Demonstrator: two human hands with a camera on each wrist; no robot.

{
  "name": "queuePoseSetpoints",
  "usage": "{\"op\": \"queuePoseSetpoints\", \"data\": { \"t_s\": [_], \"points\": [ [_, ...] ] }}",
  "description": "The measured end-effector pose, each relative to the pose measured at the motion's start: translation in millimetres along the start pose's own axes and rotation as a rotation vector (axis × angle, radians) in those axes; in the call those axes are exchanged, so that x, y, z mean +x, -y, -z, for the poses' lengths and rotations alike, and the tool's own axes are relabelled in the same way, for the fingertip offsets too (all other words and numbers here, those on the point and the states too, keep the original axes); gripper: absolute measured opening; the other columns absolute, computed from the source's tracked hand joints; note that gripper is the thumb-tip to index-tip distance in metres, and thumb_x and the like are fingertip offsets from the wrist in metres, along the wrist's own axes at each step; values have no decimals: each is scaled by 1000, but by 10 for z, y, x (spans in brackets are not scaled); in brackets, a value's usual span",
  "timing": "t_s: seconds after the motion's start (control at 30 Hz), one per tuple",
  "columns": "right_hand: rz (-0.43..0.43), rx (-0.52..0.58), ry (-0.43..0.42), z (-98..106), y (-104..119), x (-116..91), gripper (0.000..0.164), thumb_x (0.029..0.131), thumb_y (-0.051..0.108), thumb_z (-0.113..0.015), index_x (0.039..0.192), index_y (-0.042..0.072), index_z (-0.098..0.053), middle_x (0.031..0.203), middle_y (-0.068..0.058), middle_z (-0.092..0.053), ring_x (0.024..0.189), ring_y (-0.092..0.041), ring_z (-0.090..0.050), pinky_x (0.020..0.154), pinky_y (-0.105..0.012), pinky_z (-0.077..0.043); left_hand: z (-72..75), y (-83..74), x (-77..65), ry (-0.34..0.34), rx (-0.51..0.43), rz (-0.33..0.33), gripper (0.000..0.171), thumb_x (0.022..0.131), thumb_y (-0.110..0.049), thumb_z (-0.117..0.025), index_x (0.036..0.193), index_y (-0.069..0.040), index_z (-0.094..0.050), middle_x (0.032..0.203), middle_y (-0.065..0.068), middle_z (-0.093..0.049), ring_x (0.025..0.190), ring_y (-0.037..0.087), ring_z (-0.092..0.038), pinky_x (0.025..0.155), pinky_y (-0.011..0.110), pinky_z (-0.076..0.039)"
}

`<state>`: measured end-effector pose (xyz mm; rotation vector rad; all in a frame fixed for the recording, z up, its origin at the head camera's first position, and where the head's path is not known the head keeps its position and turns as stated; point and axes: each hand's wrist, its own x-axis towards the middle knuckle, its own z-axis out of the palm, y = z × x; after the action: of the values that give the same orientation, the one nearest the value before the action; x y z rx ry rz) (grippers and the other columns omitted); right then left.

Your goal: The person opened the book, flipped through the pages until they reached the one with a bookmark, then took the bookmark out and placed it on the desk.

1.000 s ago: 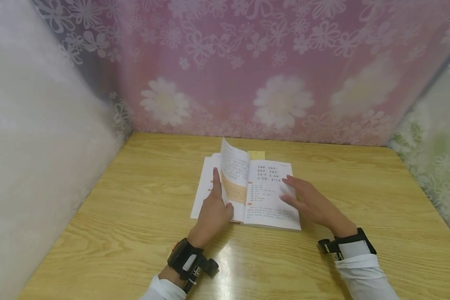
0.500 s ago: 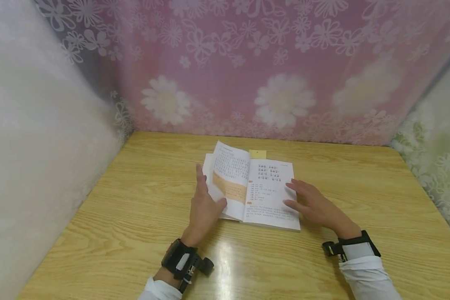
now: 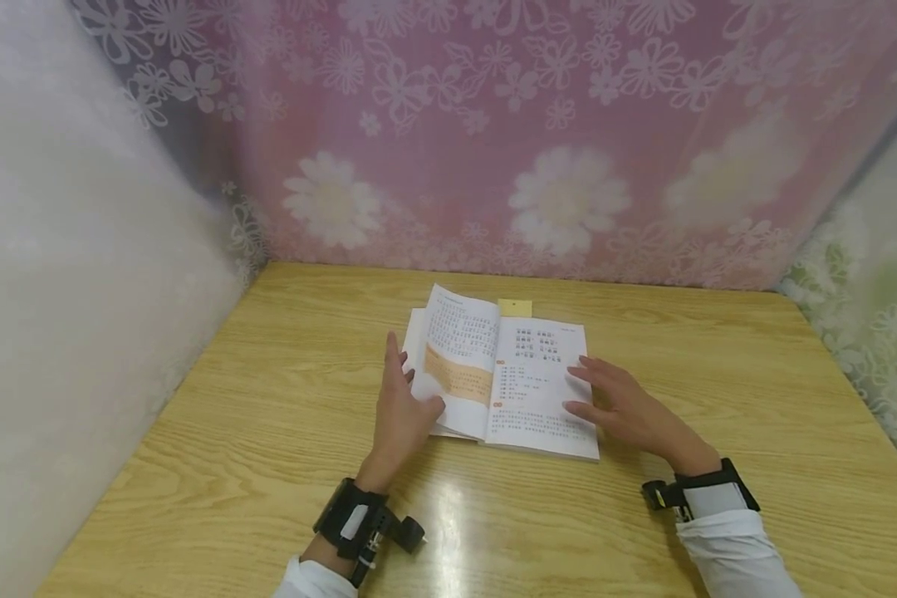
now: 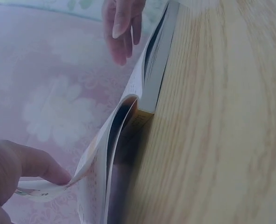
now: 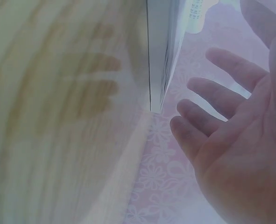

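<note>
An open book [image 3: 541, 390] with printed text lies on the table, an orange band across its left page. My left hand [image 3: 399, 419] is at the book's left side, its thumb on a raised, bent leaf and its fingers at the outer edge. In the left wrist view, the thumb [image 4: 44, 167] presses on the curved page [image 4: 88, 163], which bends between thumb and fingers. Over the right page's outer edge is my right hand [image 3: 631, 411], fingers spread and relaxed. The right wrist view shows that hand [image 5: 236, 121] apart from the book's edge [image 5: 162, 60], holding nothing.
A yellow tab [image 3: 515, 308] sticks out past the book's top edge. The wood-grain table [image 3: 269, 399] meets a pink floral curtain [image 3: 448, 166] at the back, with pale hangings on both sides.
My left hand has moved left, and the leaf that stood raised near the spine now leans over the left side. My right hand has shifted slightly right.
</note>
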<state>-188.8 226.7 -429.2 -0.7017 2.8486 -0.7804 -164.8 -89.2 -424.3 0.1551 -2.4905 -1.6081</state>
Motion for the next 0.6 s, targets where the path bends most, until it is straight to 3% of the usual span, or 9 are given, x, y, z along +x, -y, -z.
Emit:
{"op": "queuePoseSetpoints", "data": {
  "t_s": [0.17, 0.27, 0.33, 0.5, 0.6],
  "points": [
    [4, 0, 1, 1, 13, -17, 66, 85, 51, -51, 133, 6, -43, 144, -24, -29, 130, -42, -21, 101, -60, -19, 34, 45, 15, -27, -18, -1, 106, 64, 0, -63, 146, -27, -1, 143, 15, -29, 120, 30, -42, 90, 41, -44],
    [3, 5, 2, -7, 13, -20, 67, 84, 52, -52, 132, 6, -44, 144, -23, -29, 131, -41, -21, 102, -60, -19, 55, 77, 25, -15, 32, -6, 105, 64, 1, -63, 146, -26, -3, 142, 15, -29, 120, 30, -42, 92, 40, -42],
    [2, 5, 3, -12, 8, -22, 67, 84, 52, -53, 132, 7, -44, 144, -23, -29, 131, -41, -21, 101, -60, -20, 55, 96, 25, 23, 102, -14, 102, 65, 3, -62, 146, -25, -6, 143, 14, -28, 119, 28, -43, 90, 39, -44],
    [1, 7, 5, -21, -3, -24, 71, 80, 55, -56, 132, 8, -45, 145, -22, -29, 131, -40, -21, 101, -60, -21, 32, 136, 12, 141, 387, -82, 88, 67, 0, -60, 144, -18, -21, 144, 20, -25, 107, 32, -50, 77, 39, -48],
    [0, -4, 23, -19, -3, -26, 78, 75, 59, -59, 134, 10, -42, 146, -22, -26, 131, -40, -20, 101, -60, -20, 27, 134, -2, 167, 478, -121, 77, 70, -1, -58, 140, -14, -31, 143, 26, -24, 109, 38, -49, 78, 43, -48]
  ]
}}
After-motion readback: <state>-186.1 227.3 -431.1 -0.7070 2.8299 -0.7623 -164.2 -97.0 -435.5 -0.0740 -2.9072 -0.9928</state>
